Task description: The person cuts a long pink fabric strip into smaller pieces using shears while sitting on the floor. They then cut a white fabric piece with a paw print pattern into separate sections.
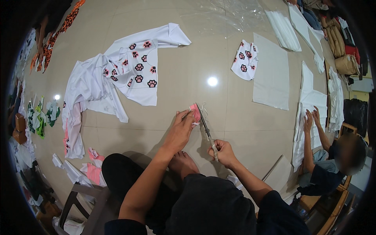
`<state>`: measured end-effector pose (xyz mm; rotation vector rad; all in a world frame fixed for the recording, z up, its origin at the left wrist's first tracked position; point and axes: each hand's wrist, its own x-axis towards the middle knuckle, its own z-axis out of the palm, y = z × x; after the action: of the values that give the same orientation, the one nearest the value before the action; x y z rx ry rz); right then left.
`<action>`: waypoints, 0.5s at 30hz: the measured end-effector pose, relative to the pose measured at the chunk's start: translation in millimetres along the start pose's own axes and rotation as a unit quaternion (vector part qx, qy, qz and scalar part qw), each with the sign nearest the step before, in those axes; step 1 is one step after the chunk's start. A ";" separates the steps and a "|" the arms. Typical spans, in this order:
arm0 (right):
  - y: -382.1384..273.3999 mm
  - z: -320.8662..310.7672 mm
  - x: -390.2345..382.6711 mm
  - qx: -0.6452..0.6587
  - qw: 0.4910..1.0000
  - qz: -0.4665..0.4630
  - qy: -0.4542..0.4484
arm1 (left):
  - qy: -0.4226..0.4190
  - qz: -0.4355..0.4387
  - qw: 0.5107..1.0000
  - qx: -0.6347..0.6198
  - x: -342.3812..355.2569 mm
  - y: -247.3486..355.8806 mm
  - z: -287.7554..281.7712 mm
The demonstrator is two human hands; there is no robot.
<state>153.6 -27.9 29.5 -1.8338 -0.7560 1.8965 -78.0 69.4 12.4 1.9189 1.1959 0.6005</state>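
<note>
In the middle of the view, a small pink piece of fabric with a white edge is pinched in my left hand, its fingers closed on it. My right hand grips the handles of long metal scissors, whose blades reach up to the pink piece. A tangle of thin pale threads or offcuts hangs beside the blades. Above my hands, a white garment with pink-and-black paw prints lies spread on the floor, and a smaller paw-print piece lies to the right.
Tiled floor holds a pale flat sheet, white folded cloth, green scraps, orange patterned strips and pink-white scraps. Another person at right handles white fabric. A plastic chair stands at lower left.
</note>
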 end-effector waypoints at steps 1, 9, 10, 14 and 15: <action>-0.6 0.2 -0.1 -0.003 1.000 -0.001 0.000 | 0.001 0.001 1.000 0.000 -0.1 -0.2 0.2; 0.6 -4.3 -1.0 -0.012 1.000 0.004 -0.001 | 0.008 0.003 1.000 -0.010 -0.7 2.0 -1.4; 0.1 -4.7 -1.6 -0.018 1.000 0.007 0.000 | 0.009 0.002 1.000 -0.010 -1.1 1.7 -1.2; -1.4 -4.5 -2.8 0.002 1.000 0.013 -0.006 | 0.010 0.001 1.000 -0.009 -1.0 1.6 -0.2; -3.1 -4.1 -3.6 0.004 1.000 0.016 -0.009 | 0.010 0.000 1.000 -0.007 -1.5 0.9 0.4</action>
<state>157.6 -27.2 34.3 -1.8370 -0.7273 1.9368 -77.9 67.7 12.9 1.9052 1.2012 0.6286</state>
